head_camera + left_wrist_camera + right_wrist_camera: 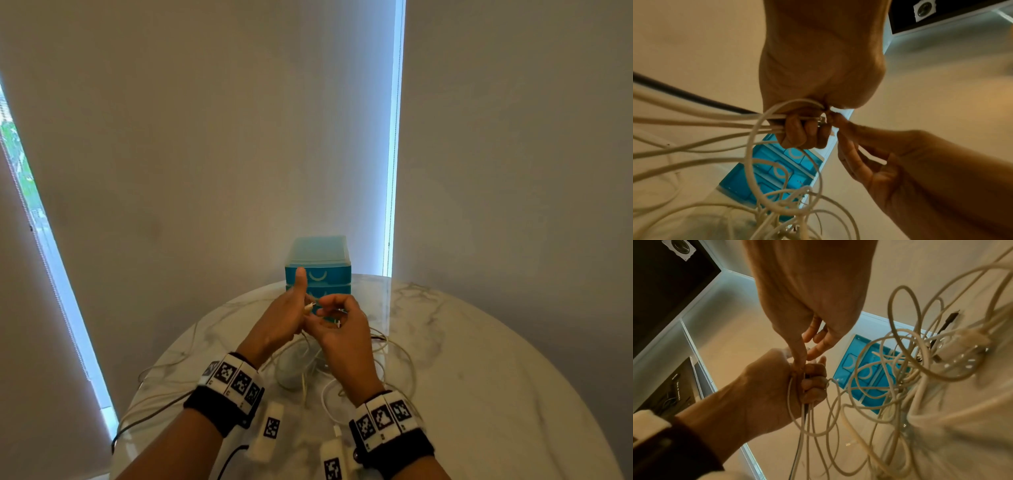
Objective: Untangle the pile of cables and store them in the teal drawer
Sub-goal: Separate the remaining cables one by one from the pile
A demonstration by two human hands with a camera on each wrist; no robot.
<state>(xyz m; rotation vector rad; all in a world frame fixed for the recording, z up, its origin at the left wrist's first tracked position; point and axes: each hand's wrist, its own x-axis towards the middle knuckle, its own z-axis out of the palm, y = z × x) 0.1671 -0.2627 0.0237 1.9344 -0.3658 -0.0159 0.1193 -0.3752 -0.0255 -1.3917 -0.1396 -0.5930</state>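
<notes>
A tangle of white cables [301, 366] lies on the marble table [479, 377], in front of the teal drawer unit [318, 274], whose drawers are closed. My left hand [298, 313] is raised above the pile with the thumb up, its fingers curled round a bundle of several cables [735, 128]. My right hand [330, 313] meets it from the right and pinches a cable end [823, 121] sticking out of the left fist. From the right wrist, the left hand [807, 382] grips the strands while the right fingertips [800, 360] press at its top. Loops [900, 369] hang in front of the drawers [865, 378].
The round table's edge [164, 356] curves close on the left and its far edge sits just behind the drawer unit. A black cable [150, 414] trails off the table's left side. Window blinds stand behind, and a black connector [949, 319] pokes out of the tangle.
</notes>
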